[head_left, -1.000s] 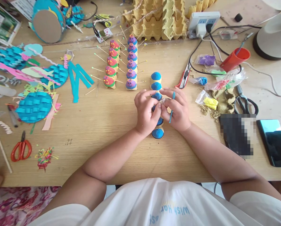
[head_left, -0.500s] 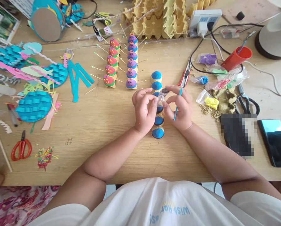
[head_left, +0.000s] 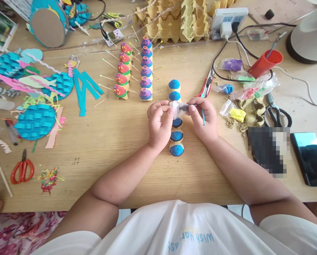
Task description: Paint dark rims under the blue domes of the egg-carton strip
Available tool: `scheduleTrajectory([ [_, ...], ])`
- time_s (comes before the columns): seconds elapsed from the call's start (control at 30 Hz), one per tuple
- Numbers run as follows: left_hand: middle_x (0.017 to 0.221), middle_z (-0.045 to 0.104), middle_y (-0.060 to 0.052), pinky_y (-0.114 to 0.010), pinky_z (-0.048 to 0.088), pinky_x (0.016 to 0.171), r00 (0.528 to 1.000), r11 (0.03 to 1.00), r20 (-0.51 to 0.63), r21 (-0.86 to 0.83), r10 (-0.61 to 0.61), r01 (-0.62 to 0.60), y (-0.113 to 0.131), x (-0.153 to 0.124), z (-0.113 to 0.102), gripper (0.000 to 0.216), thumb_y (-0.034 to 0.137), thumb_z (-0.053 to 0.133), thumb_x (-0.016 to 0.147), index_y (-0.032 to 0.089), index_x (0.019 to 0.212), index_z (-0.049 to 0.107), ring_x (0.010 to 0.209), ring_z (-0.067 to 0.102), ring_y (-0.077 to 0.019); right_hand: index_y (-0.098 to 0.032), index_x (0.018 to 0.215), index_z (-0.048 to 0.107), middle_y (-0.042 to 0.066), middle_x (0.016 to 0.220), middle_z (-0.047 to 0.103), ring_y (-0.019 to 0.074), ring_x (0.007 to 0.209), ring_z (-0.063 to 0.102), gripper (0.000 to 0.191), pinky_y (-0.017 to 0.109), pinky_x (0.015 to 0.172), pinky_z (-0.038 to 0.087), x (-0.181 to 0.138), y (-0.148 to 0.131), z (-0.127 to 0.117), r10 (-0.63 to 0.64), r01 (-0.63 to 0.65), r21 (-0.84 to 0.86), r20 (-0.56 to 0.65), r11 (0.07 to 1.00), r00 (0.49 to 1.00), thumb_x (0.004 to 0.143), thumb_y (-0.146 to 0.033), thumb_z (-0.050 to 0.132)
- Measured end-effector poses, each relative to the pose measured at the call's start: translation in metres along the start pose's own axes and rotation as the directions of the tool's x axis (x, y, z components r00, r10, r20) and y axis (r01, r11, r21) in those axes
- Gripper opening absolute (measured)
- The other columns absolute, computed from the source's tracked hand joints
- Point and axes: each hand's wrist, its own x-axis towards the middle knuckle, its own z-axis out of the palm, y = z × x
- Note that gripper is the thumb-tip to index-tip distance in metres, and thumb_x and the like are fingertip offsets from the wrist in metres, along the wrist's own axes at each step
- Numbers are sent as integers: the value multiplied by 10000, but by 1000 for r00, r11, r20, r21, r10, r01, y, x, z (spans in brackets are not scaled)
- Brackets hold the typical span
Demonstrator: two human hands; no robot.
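My left hand (head_left: 159,127) pinches a small clear plastic bag (head_left: 175,110) between thumb and fingers. Dark clay (head_left: 184,107) shows at the bag's right side, where my right hand (head_left: 204,122) closes thumb and fingertips on it. A thin blue modelling tool (head_left: 203,118) is tucked in the right fingers, pointing down. Beneath both hands stands an egg-carton strip with blue-covered domes (head_left: 176,136); the nearer domes have dark rims, and the middle of the strip is partly hidden by the hands and bag.
Two painted caterpillar strips, one red (head_left: 123,68) and one purple (head_left: 146,71), carry pins at left. A red utility knife (head_left: 207,85), bagged yellow clay (head_left: 237,114), black scissors (head_left: 277,115), a phone (head_left: 310,159) and a red cup (head_left: 267,63) lie rightward. Red scissors (head_left: 22,171) sit near left.
The bag has come into fuller view between my hands, with its dark clay now showing. My right fingers have drawn in around the clay, and the blue tool has shifted lower. The view has moved slightly.
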Motion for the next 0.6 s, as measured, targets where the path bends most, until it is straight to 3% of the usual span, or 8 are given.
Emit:
scheduleTrajectory([
  [0.17,1213,713,-72,-439,521,1189,999,998,-51,67,15,-11,-7,1,1,341,580,542,1124,276,1037,670,1261,682,-218,-259,1046,674,8,895,669,146,746,626,382,330,740,608,-1,-4,1,-23,23,-10,7,1000,1000,1048,-641,657],
  [0.27,1212,710,-67,-435,515,1215,996,994,-54,84,69,-64,-6,2,0,273,548,592,1112,279,1100,641,1300,684,-214,-263,1041,664,3,886,664,146,746,627,392,328,738,604,1,0,0,-15,14,-13,-50,1000,999,1043,-655,659],
  [0.4,1202,703,-69,-479,498,1249,992,976,0,176,129,-127,-2,2,-2,244,500,643,1095,272,1030,699,1350,666,-243,-270,1053,655,-17,841,636,135,707,614,391,304,692,581,3,7,-1,15,-15,2,-91,1000,996,1040,-661,663],
  [0.6,1370,696,-69,-598,522,1238,986,972,53,165,159,-165,-5,0,-2,236,526,634,1098,339,1144,771,1432,642,-277,-265,1025,661,-20,830,638,127,702,610,394,301,691,579,4,6,-1,17,-14,26,-89,1000,996,1035,-658,673],
])
